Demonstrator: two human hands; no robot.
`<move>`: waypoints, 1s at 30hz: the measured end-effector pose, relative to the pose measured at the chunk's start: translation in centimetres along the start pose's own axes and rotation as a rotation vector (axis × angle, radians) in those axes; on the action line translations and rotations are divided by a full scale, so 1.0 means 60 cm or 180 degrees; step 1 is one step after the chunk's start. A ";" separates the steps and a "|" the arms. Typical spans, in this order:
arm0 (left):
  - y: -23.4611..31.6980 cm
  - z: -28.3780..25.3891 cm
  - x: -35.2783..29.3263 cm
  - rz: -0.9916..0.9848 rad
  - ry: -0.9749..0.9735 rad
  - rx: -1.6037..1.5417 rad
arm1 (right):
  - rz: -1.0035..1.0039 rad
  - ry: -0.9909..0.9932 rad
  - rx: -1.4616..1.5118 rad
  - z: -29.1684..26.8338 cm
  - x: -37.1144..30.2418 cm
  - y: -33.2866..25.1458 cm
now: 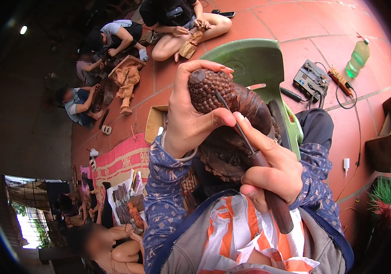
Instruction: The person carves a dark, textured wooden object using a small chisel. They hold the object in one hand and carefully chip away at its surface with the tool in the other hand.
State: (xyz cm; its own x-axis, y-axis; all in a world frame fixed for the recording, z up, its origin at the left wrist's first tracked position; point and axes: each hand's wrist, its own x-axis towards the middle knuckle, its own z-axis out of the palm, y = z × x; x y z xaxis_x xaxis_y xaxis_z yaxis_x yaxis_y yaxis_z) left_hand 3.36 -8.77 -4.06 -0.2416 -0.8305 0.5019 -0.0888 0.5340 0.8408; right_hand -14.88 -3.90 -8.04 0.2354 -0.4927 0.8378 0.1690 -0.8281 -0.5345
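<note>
A dark brown wood carving [252, 107] with a knobbly, bead-covered rounded top rests upright in front of my body. My left hand [181, 116] wraps round that knobbly top, its thumb reaching toward the blade. In my right hand [273, 171] is a carving chisel, gripped by its dark wooden handle [275, 203]. The thin steel blade runs up past my left thumb, and its tip lies at the bumps on the carving. My right index finger stretches along the blade. Lower parts of the carving are hidden behind my hands.
A green plastic chair [245, 57] stands just beyond the carving. Right of it are a grey electrical box [312, 80], a power strip [340, 81] with cables and a green bottle [358, 59]. People work on carvings at the left; chisels lie on paper [121, 201] near a pink mat [117, 160].
</note>
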 end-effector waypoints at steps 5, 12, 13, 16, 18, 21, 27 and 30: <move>0.002 -0.001 0.001 0.0013 -0.0018 0.0068 | -0.0026 0.0428 -0.0001 0.022 0.005 -0.006; 0.002 0.003 -0.002 -0.0116 0.0071 0.0068 | 0.0086 0.0339 0.0117 0.020 0.001 -0.002; 0.004 0.005 -0.001 -0.0166 0.0103 0.0064 | 0.0010 0.0245 0.0138 0.016 0.002 0.000; 0.006 0.000 0.003 -0.0078 0.0023 -0.0030 | -0.0471 0.0005 0.0333 0.008 0.001 0.015; 0.002 -0.002 0.004 -0.0011 0.0011 -0.0144 | -0.0539 -0.0084 0.0578 0.010 -0.004 0.011; 0.006 0.003 0.002 -0.0140 0.0060 -0.0130 | -0.0285 -0.0146 0.0817 -0.008 -0.005 0.021; 0.005 0.006 0.003 -0.0056 0.0102 -0.0042 | 0.0320 0.0014 0.1511 -0.035 -0.009 0.035; 0.008 0.006 -0.001 -0.0075 0.0163 0.0090 | 0.0437 0.0192 0.1716 -0.031 -0.006 0.043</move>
State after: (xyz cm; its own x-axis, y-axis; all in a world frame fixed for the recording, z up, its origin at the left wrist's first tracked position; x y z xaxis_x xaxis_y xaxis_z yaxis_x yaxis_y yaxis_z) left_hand 2.96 -8.43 -3.77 -0.1895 -0.8495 0.4923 -0.1212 0.5178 0.8469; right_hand -16.28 -6.35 -9.50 0.2372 -0.6139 0.7529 0.6099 -0.5092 -0.6073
